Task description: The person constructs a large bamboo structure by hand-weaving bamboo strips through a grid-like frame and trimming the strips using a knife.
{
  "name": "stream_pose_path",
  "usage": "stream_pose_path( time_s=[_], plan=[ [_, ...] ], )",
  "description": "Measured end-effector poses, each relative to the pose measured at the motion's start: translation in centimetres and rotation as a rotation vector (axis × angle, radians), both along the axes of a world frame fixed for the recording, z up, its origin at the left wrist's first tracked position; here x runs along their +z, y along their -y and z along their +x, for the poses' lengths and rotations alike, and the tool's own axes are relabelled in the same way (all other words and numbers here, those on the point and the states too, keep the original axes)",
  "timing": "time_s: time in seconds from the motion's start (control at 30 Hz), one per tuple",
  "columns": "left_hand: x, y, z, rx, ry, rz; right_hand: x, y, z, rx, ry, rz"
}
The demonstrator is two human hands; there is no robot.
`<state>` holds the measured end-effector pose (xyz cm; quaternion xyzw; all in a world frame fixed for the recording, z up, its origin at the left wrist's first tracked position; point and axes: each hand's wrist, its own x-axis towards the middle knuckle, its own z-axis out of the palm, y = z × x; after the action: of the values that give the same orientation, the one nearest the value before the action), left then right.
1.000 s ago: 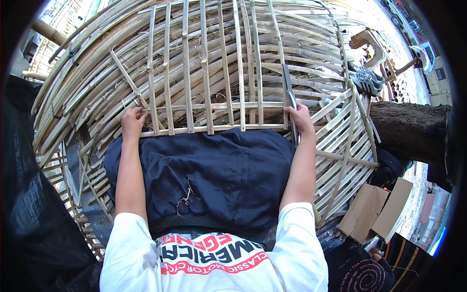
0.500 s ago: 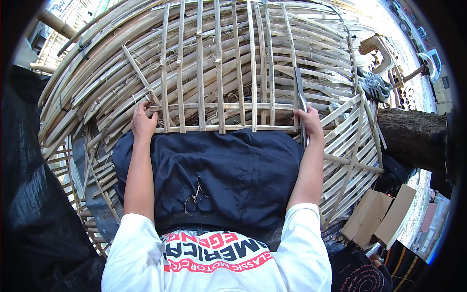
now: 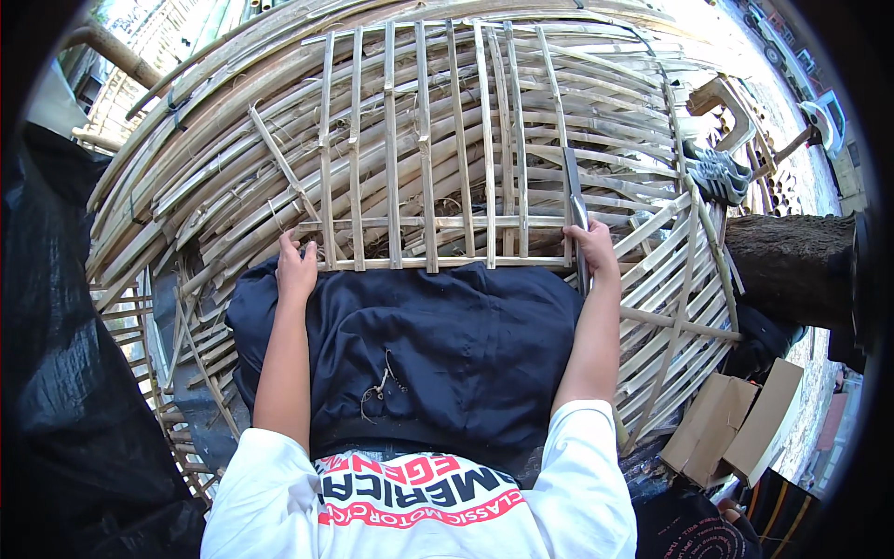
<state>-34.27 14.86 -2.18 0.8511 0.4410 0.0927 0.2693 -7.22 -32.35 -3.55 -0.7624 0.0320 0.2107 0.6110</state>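
Observation:
Across my lap lies a bamboo lattice panel [image 3: 430, 207], made of several upright strips over thin cross strips. My left hand [image 3: 296, 270] is closed at its near left corner, thumb and fingers around the end of a cross strip [image 3: 349, 224]. In my right hand [image 3: 598, 250] is a long, narrow, dark-bladed knife [image 3: 574, 177], held upright along the panel's right side. The right fingers also rest at the cross strip's right end. A dark cloth [image 3: 438, 345] covers my legs under the panel's near edge, with a few fibre scraps on it.
Behind the panel spreads a large pile of split bamboo strips [image 3: 214, 149]. Another bamboo lattice [image 3: 666, 326] stands at the right, near a thick log [image 3: 787, 265], a grey shoe [image 3: 719, 175] and a cardboard box [image 3: 712, 424]. Black sheeting [image 3: 84, 373] hangs at the left.
The panel and both hands appear slightly lower in view, the left hand also shifted rightward. The knife stays in my right hand. My left hand keeps its place at the panel's corner.

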Motion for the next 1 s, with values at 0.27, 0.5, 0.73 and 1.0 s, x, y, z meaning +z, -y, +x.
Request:
stream_pose_path(
  time_s=[0.27,0.5,0.73,1.0],
  plan=[
    [-0.4,-0.4,1.1,0.041,0.055,-0.052,-0.5,0.4,0.2,-0.006,-0.011,-0.044],
    [0.8,-0.3,1.3,0.064,0.045,-0.044,-1.1,0.4,0.5,-0.003,-0.007,-0.020],
    [2.3,-0.1,2.7,0.048,-0.101,-0.073,-1.3,0.6,0.6,0.001,-0.013,0.023],
    [2.0,-1.2,2.7,-0.032,-0.141,-0.053,-0.5,0.4,0.0,0.012,0.008,0.045]
  ],
)
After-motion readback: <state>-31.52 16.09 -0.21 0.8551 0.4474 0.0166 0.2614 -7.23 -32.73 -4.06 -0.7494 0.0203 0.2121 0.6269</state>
